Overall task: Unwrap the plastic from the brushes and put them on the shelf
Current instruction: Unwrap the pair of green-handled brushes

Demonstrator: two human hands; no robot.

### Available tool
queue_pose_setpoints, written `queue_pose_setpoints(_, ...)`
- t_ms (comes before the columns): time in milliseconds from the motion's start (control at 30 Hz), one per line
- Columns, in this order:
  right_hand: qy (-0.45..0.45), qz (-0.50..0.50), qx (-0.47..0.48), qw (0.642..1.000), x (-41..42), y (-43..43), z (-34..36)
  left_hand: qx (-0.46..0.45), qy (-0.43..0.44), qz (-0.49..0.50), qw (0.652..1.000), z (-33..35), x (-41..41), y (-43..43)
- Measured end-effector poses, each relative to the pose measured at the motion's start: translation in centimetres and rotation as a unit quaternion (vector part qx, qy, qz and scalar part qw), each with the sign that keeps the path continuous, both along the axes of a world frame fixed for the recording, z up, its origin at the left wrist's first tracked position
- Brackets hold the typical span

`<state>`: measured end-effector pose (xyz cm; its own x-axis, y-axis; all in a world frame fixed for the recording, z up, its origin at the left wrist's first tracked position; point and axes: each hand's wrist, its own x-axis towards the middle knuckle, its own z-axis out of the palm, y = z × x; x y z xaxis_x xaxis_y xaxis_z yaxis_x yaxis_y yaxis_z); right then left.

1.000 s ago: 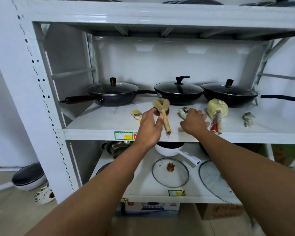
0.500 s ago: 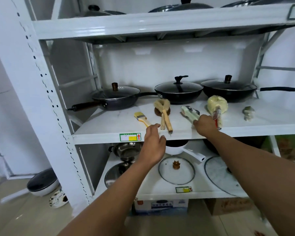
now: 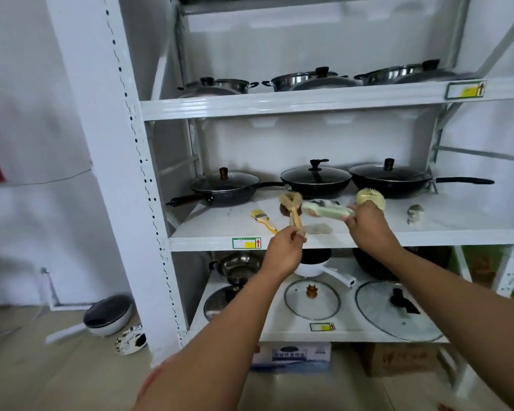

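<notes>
While my left hand (image 3: 284, 247) is gripping the wooden-handled brush (image 3: 291, 201) by its handle end at the shelf (image 3: 214, 229) edge, my right hand (image 3: 368, 225) is pinching one end of the plastic-wrapped green brush (image 3: 327, 209), raised just above the board. I am judging the wrap light and slippery, so gripping the stiff handle beneath seems safest.

Looks like a cookware shop or stockroom; white slotted metal racking (image 3: 110, 143) with shelf-edge labels (image 3: 246, 243); rows of lidded woks (image 3: 316, 178), steel pots (image 3: 304, 80); cartons (image 3: 291, 355) beneath.
</notes>
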<state>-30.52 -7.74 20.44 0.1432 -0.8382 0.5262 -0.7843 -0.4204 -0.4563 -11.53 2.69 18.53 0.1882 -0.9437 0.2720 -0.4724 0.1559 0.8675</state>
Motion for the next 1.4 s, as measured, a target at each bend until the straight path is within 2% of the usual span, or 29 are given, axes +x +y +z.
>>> queue_pose_setpoints(100, 0.024, 0.036, -0.025, 0.999, 0.4, 4.6, 0.7, 0.027, 0.09, -0.013, 0.995, 1.0, -1.9, 1.9)
queue_pose_setpoints(233, 0.074, 0.118, -0.05, 0.989, 1.0, 10.0, 0.8, 0.01, 0.212, -0.013, 0.977, 1.5, -2.6, 3.2)
queue_pose_setpoints(333, 0.085, 0.147, -0.05, 0.984, 1.2, 12.7, 0.4, 0.0, 0.315, 0.003, 0.949, 0.4, -2.0, 3.4)
queue_pose_setpoints(467, 0.072, 0.183, -0.017, 0.98, 1.6, 15.1, -1.0, -0.029, 0.444, 0.027, 0.895, -0.8, -2.4, 4.2)
queue_pose_setpoints(533, 0.028, 0.184, 0.029, 0.982, 1.8, 15.1, -2.1, -0.029, 0.426, 0.051, 0.903, -1.7, -2.3, 4.2)
queue_pose_setpoints(600, -0.07, 0.183, 0.089, 0.977, 2.0, 14.8, -3.3, -0.03, 0.4, 0.044, 0.915, -2.7, -2.0, 4.1)
queue_pose_setpoints(667, -0.175, 0.17, 0.162, 0.956, 2.4, 13.9, -4.7, -0.034, 0.403, 0.014, 0.915, -4.0, -1.7, 3.9)
queue_pose_setpoints(733, -0.232, 0.156, 0.223, 0.934, 3.1, 12.5, -6.7, -0.027, 0.404, -0.015, 0.914, -5.7, -1.7, 3.9)
queue_pose_setpoints(800, -0.282, 0.168, 0.271, 0.905, 3.9, 11.3, -9.1, -0.009, 0.389, -0.026, 0.921, -8.1, -2.2, 4.0)
queue_pose_setpoints(933, -0.424, 0.202, 0.348, 0.811, 5.3, 10.1, -14.0, 0.008, 0.347, -0.01, 0.938, -13.0, -2.7, 4.6)
queue_pose_setpoints(1067, -0.495, 0.198, 0.38, 0.756, 6.0, 9.5, -18.0, 0.001, 0.283, 0.032, 0.959, -16.4, -1.2, 4.5)
queue_pose_setpoints(1233, -0.452, 0.183, 0.387, 0.783, 6.4, 9.0, -21.9, -0.008, 0.263, 0.084, 0.961, -20.1, 0.1, 3.7)
queue_pose_setpoints(1400, -0.447, 0.164, 0.402, 0.782, 6.5, 9.1, -24.7, -0.042, 0.187, 0.073, 0.979, -21.7, 0.6, 2.5)
